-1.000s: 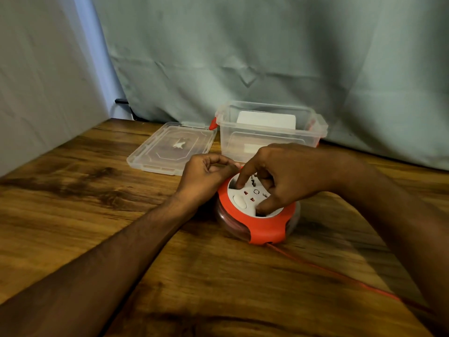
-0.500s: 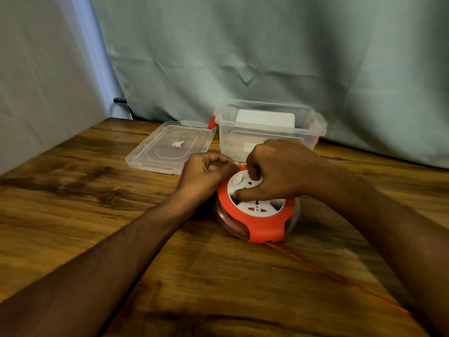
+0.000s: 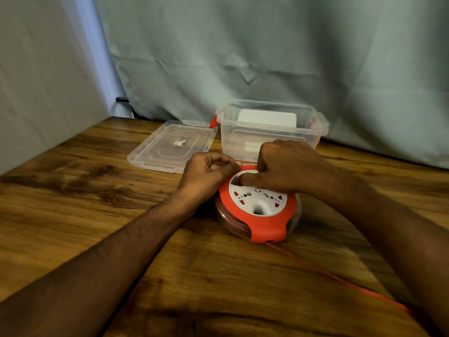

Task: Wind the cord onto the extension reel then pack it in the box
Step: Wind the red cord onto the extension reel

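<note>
A round extension reel [image 3: 264, 220] with an orange frame and a white socket face lies flat on the wooden table [image 3: 85, 205]. My left hand [image 3: 206, 173] pinches the reel's far left rim. My right hand [image 3: 284, 164] rests on the white face, its finger pushed into a round recess at the upper left. An orange cord [image 3: 340, 280] leaves the reel's near side and trails to the lower right. More cord is coiled inside the clear housing. A clear plastic box [image 3: 272, 132] stands open just behind the reel.
The box's clear lid [image 3: 170, 147] lies flat to its left. A white card stands inside the box. Grey cloth hangs behind and to the left of the table.
The white socket face has turned under my right hand's finger; the sockets have swung round toward the near side. The cord on the table lies a little shorter. My left hand has stayed put.
</note>
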Demonstrator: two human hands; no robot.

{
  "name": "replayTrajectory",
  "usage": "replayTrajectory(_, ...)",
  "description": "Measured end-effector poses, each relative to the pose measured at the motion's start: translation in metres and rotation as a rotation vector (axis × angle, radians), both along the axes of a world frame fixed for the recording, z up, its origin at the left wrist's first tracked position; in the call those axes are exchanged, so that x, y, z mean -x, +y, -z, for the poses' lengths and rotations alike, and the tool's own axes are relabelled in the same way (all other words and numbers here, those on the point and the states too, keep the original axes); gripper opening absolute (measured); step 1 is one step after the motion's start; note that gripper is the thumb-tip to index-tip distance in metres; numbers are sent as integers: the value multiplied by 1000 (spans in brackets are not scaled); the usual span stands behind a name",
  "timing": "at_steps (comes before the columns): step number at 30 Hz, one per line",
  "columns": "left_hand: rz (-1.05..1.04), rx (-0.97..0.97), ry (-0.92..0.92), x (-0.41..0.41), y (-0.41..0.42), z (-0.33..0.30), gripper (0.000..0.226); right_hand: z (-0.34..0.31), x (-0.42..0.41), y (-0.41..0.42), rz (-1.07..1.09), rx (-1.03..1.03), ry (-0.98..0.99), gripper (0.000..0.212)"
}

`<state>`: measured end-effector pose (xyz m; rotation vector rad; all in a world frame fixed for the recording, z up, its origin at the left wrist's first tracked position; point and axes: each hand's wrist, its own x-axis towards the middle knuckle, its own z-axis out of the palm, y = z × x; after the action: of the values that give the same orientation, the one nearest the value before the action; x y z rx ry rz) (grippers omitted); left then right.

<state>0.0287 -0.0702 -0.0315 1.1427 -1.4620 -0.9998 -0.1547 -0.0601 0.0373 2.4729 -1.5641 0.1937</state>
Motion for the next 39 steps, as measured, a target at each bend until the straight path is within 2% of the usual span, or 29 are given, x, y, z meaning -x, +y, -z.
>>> replayTrajectory(2, 2, 0, 0, 0, 1, -1, 16, -9, 2, 4, -85, -31, 19, 52)
replayTrajectory(5, 18, 5, -9, -1, 2, -2, 16, -25, 5, 9, -280, -310, -79, 13)
replayTrajectory(6, 20, 7, -20, -2, 2, -3, 16, -28, 6, 9, -327, -407, -119, 15)
replayTrajectory(7, 19, 7, -27, -2, 2, -3, 16, -29, 7, 9, -352, -478, -150, 25)
replayTrajectory(9, 19, 6, -31, -2, 2, -3, 15, -29, 8, 8, -358, -533, -157, 37)
replayTrajectory(17, 12, 15, -10, 0, 2, -2, 15, -29, 7, 11, -360, -456, -84, 50)
replayTrajectory(25, 6, 24, -27, -1, 1, -1, 16, -28, 6, 13, -340, -466, -28, 57)
replayTrajectory(39, 10, 18, -25, -1, 0, -1, 17, -12, 3, 4, -190, -181, 10, 64)
